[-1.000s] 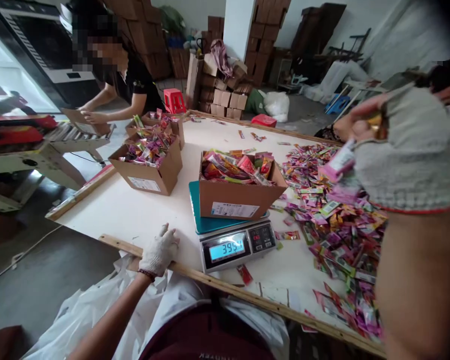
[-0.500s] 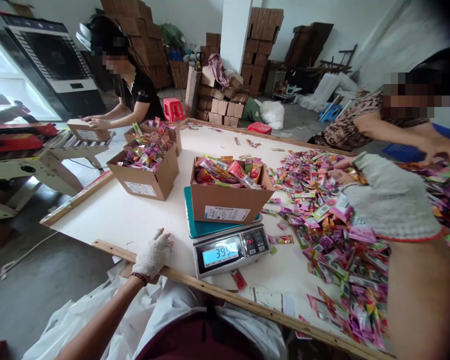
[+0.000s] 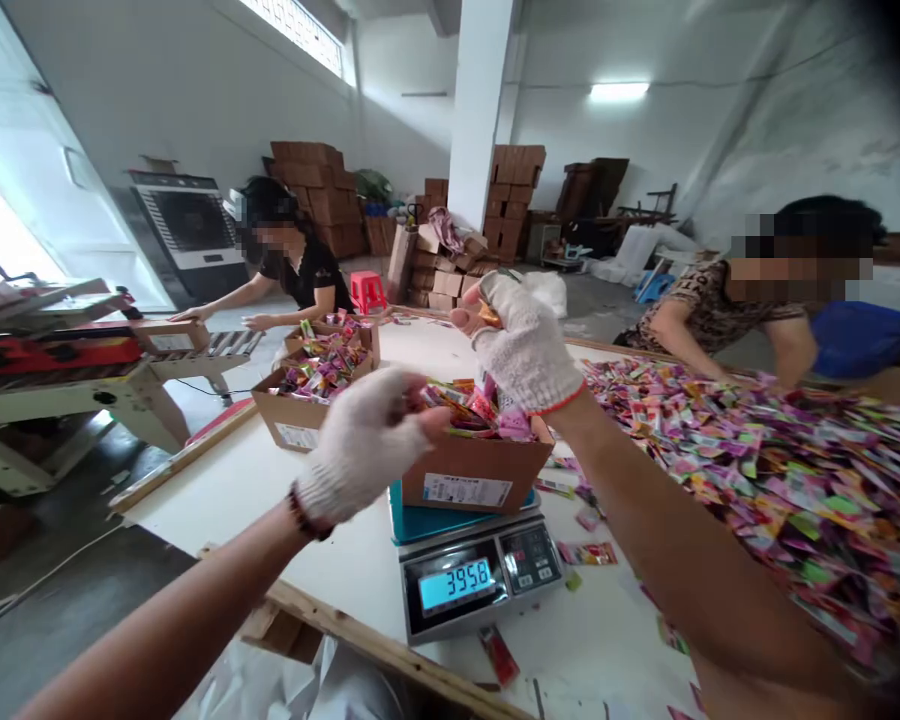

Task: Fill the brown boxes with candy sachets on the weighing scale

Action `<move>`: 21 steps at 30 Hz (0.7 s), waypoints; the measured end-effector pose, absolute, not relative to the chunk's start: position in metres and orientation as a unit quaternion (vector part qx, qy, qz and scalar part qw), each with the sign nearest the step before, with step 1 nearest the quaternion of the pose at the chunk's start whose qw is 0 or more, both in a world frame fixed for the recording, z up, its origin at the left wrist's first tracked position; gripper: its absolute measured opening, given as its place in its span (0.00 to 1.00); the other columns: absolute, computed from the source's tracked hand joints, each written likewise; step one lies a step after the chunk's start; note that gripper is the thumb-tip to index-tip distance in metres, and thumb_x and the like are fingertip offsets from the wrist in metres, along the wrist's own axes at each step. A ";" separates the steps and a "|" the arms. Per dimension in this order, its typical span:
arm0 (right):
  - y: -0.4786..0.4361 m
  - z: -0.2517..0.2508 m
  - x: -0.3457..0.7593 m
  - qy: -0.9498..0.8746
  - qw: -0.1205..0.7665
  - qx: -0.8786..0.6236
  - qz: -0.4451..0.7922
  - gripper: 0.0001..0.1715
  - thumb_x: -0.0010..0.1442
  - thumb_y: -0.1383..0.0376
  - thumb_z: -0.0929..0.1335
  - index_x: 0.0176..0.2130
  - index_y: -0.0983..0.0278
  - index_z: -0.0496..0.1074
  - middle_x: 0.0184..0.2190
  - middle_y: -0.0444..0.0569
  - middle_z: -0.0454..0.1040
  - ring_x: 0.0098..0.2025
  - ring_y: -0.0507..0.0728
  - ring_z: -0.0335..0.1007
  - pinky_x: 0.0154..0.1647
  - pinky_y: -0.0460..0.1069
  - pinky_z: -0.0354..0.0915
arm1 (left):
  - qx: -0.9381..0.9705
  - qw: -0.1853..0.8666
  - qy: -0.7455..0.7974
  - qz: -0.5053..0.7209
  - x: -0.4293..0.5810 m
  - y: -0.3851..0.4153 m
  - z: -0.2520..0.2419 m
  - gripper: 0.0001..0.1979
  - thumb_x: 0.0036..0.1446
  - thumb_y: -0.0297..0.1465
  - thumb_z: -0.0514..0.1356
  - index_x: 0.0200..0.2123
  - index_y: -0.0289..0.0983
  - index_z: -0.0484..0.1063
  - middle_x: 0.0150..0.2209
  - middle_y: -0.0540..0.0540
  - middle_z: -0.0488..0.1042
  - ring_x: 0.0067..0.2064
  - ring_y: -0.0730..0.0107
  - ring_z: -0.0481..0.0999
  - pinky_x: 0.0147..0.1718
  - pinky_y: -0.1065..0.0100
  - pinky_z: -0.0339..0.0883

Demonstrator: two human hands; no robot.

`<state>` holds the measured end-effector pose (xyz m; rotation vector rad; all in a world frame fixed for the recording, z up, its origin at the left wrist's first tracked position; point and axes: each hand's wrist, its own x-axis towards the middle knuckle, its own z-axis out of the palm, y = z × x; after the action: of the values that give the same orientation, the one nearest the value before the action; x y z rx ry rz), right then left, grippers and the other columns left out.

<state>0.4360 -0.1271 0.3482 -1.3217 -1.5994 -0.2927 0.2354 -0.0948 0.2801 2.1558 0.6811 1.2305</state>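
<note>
An open cardboard box (image 3: 457, 478) full of small colourful sachets (image 3: 469, 405) stands on the teal plate of a digital scale (image 3: 480, 575), whose display reads 3958. My right hand (image 3: 529, 345), in a fingerless white glove, is raised over the box's far right side. Its fingers are closed around a small orange sachet (image 3: 489, 315). At the box's left rim is my left hand (image 3: 367, 440), gloved the same way, thumb and fingers apart, with nothing visible in it. The glove hides the box's left corner.
A large heap of sachets (image 3: 765, 480) covers the table's right side. More filled boxes (image 3: 292, 420) stand at left. Two co-workers are across the table, one by a roller conveyor (image 3: 232, 347), one at the heap. A wooden strip (image 3: 360, 640) edges the table.
My right hand has come from the heap to above the box with a sachet. My left hand has risen from the table edge to the box's rim. The view has tilted up.
</note>
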 end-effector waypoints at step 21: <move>-0.320 0.196 0.633 -0.434 0.158 -0.875 -0.143 0.18 0.64 0.52 0.67 0.44 0.63 0.76 0.31 0.53 0.76 0.32 0.57 0.69 0.34 0.50 0.61 | 0.923 0.052 0.200 0.325 0.207 -0.065 0.292 0.12 0.62 0.34 0.59 0.41 0.34 0.79 0.41 0.43 0.79 0.43 0.67 0.77 0.45 0.63 0.70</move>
<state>0.6335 -0.3195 0.1960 -2.5037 -1.2425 -0.4078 0.2070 -0.0650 0.2920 2.8060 0.6093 0.9882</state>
